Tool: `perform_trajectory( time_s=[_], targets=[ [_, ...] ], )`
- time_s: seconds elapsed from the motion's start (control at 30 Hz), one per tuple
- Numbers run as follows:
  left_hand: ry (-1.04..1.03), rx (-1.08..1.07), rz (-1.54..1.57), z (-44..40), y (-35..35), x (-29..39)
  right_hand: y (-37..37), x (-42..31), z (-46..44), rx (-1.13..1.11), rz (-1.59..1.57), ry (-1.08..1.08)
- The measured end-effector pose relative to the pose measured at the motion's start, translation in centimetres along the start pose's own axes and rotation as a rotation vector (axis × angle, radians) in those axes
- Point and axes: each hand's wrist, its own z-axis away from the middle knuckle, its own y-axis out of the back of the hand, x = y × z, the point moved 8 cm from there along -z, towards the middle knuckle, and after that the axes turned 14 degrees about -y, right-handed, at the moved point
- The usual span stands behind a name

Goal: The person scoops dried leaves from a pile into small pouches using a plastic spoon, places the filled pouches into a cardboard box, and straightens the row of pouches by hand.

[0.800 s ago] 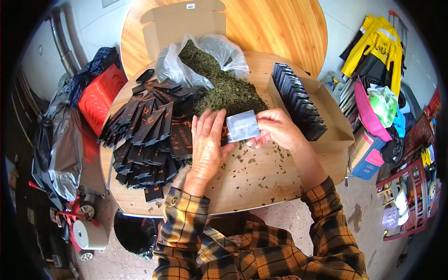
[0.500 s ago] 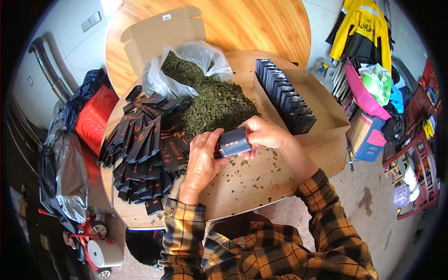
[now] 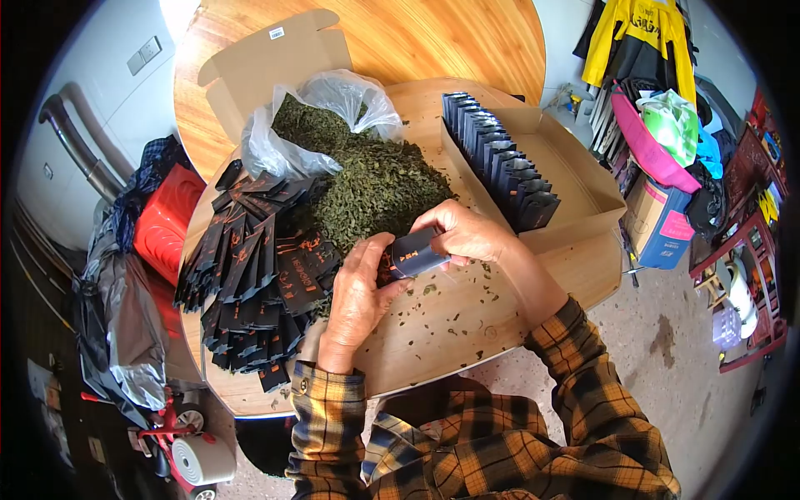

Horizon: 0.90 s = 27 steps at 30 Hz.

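Observation:
Between my two hands is a small dark tea packet (image 3: 415, 253) with orange lettering, held over the near part of the table. My left hand (image 3: 358, 287) grips its left end, thumb below and fingers above. The right end is pinched by my right hand (image 3: 460, 233), whose fingertips are partly hidden. Just beyond my hands lies a heap of loose dried tea leaves (image 3: 379, 187), spilling from a clear plastic bag (image 3: 287, 152). To the left of my left hand, a fanned pile of flat black packets (image 3: 250, 275) covers the table.
An open cardboard box (image 3: 575, 167) at the right holds a row of upright dark packets (image 3: 500, 162). Its raised flap or another cardboard piece (image 3: 279, 71) stands behind the bag. Leaf crumbs dot the wooden table (image 3: 425, 350). A red stool (image 3: 171, 221) is at the left.
The whole view has shifted slightly with my head. Both hands still hold the packet, which now looks more tilted, its right end higher.

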Motion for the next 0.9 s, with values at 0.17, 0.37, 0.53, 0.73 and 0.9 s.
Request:
perform_trajectory(
  time_s=[0.17, 0.37, 0.53, 0.73, 0.9],
  targets=[
    [-0.027, 0.005, -0.005, 0.0, -0.2, 0.3, -0.1, -0.3, 0.4, 0.011, 0.09, 0.026],
    [0.011, 0.021, 0.055, 0.0, -0.2, -0.1, 0.3, -0.9, 1.1, -0.009, 0.049, 0.109],
    [0.074, 0.094, 0.184, 0.3, 0.4, -1.4, 3.3, -2.8, 6.1, 0.257, -0.139, 0.321],
    [0.172, 0.469, 0.792, 0.9, 1.8, -3.6, 1.3, 1.0, 8.1, 0.35, 0.289, 0.275],
    [0.272, 0.598, 0.953, 1.7, 2.6, -5.9, -1.4, 2.6, 7.2, 0.267, 0.576, 0.3]
  ],
)
